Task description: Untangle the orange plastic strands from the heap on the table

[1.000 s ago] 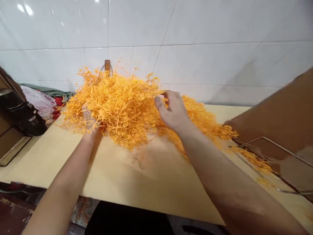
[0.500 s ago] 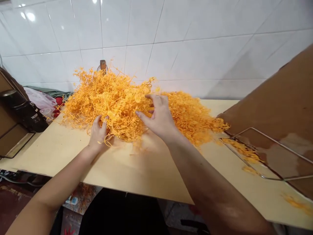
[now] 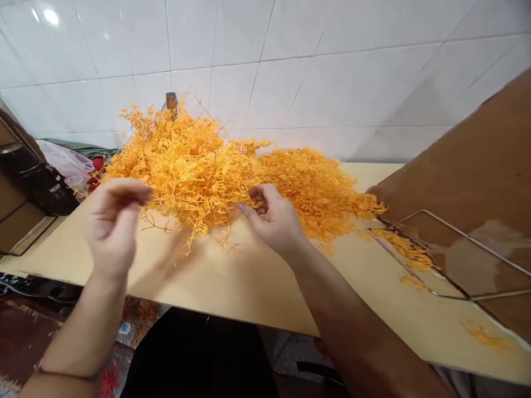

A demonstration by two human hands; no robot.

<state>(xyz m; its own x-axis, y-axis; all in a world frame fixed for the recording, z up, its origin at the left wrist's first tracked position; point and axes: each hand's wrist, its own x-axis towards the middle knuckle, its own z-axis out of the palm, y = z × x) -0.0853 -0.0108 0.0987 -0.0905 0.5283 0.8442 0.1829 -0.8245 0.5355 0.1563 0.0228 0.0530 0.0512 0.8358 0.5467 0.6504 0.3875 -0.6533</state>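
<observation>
A tall heap of orange, branching plastic-looking sprigs lies on the pale tabletop against the tiled wall. Beside it on the right spreads a lower orange heap. My left hand is raised in front of the left end of the tall heap, fingers curved and apart from the thumb, with nothing visible in it. Near the front edge where the two heaps meet is my right hand, its fingers curled beside some strands; whether it grips any is too small to tell.
A black bottle and a pinkish plastic bag are at the left. On the right stands a brown cardboard box with a metal wire frame and loose orange pieces beside it.
My left hand has left the heap's front, moving left and up toward the camera. My right hand has drawn back slightly and its fingers have curled in. Loose strands now hang at the heap's front.
</observation>
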